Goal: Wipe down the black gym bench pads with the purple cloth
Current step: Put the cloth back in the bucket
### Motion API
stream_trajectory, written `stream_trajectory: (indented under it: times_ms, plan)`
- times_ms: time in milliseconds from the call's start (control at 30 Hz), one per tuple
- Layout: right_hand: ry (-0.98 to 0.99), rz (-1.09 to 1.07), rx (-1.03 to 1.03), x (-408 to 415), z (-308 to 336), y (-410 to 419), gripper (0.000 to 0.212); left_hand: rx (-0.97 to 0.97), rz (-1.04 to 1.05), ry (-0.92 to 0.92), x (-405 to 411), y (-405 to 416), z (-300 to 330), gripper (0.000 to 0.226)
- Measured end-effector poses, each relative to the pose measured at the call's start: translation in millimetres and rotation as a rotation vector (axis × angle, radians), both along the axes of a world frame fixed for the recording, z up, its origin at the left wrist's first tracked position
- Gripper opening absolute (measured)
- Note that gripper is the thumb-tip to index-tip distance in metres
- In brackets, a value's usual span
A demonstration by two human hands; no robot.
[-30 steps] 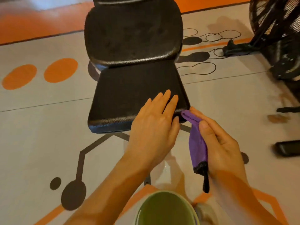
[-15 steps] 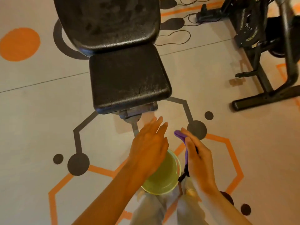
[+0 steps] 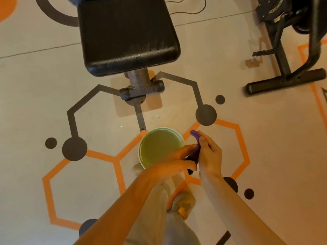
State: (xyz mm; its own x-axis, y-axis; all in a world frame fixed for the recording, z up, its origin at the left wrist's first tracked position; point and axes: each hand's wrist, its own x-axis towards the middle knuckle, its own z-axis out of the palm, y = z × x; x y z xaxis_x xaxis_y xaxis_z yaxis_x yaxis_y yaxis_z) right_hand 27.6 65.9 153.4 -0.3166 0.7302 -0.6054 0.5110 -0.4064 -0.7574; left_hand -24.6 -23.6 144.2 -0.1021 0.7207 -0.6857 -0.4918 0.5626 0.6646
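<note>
The black bench seat pad (image 3: 127,34) fills the top middle, on a dark metal post and foot bar (image 3: 141,89). The purple cloth (image 3: 195,138) is folded narrow and held upright, well below the pad. My right hand (image 3: 210,154) grips it with thumb and fingers. My left hand (image 3: 175,161) reaches across from the left and its fingertips pinch the cloth's lower part, over the rim of a green bucket. The cloth's dark lower end pokes out under my left fingers.
A pale green bucket (image 3: 150,137) of liquid stands on the floor just below the bench foot. A black exercise machine frame (image 3: 286,80) stands at the upper right. My legs and shoes are beneath my hands. The floor has orange and grey hexagon markings.
Both hands have drawn back from the seat pad toward the bucket. My left hand left the pad and now pinches the cloth. The view tilted downward.
</note>
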Motion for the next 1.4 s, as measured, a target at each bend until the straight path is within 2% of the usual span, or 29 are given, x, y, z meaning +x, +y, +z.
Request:
stream_trajectory:
  times_ms: [100, 233, 333, 433, 500, 667, 733, 867, 1067, 1133, 1267, 1400]
  plan:
    - [-0.036, 0.035, 0.020, 11.7, -8.5, 5.6, 0.038, -0.056, 0.083, 0.119, 11.6, -6.3, -12.3, 0.045]
    - [-0.138, 0.089, 0.037, 31.0, -38.6, 25.5, 0.033, -0.309, 0.253, 0.150, 9.2, -12.8, -42.4, 0.030]
    - [-0.214, 0.151, 0.020, 44.1, -62.6, 43.8, 0.023, -0.445, 0.328, 0.267, 1.6, -15.1, -64.7, 0.032]
    - [-0.182, 0.246, -0.114, 49.7, -78.2, 55.7, 0.015, -0.446, 0.361, 0.387, -4.0, -14.1, -82.5, 0.040]
    - [-0.184, 0.332, -0.150, 54.9, -94.8, 61.3, 0.030, -0.414, 0.368, 0.481, -3.2, -11.2, -97.2, 0.046]
    - [-0.211, 0.486, 0.007, 63.2, -144.2, 71.3, 0.044, -0.375, 0.293, 0.621, 3.8, -3.2, -139.1, 0.034]
    - [-0.241, 0.498, 0.054, 64.5, -163.5, 74.4, 0.046, -0.398, 0.252, 0.643, 6.2, 1.2, -156.0, 0.041]
    - [-0.425, 0.615, 0.183, 69.4, -194.8, 78.3, 0.039, -0.465, 0.234, 0.678, 13.1, 12.7, -178.2, 0.034]
    - [-0.529, 0.936, 0.109, 65.4, -234.2, 70.6, 0.042, -0.567, 0.173, 0.671, 19.8, 23.7, -205.0, 0.040]
    - [-0.523, 0.986, 0.110, 62.9, -243.3, 65.8, 0.041, -0.583, 0.085, 0.701, 20.6, 27.2, -213.7, 0.042]
    - [-0.570, 1.010, 0.068, 58.1, -252.8, 61.3, 0.038, -0.576, -0.090, 0.684, 25.6, 37.9, -226.3, 0.044]
    - [-0.564, 0.899, 0.099, 58.2, -240.5, 63.9, 0.031, -0.572, 0.021, 0.522, 27.3, 46.8, -226.7, 0.048]
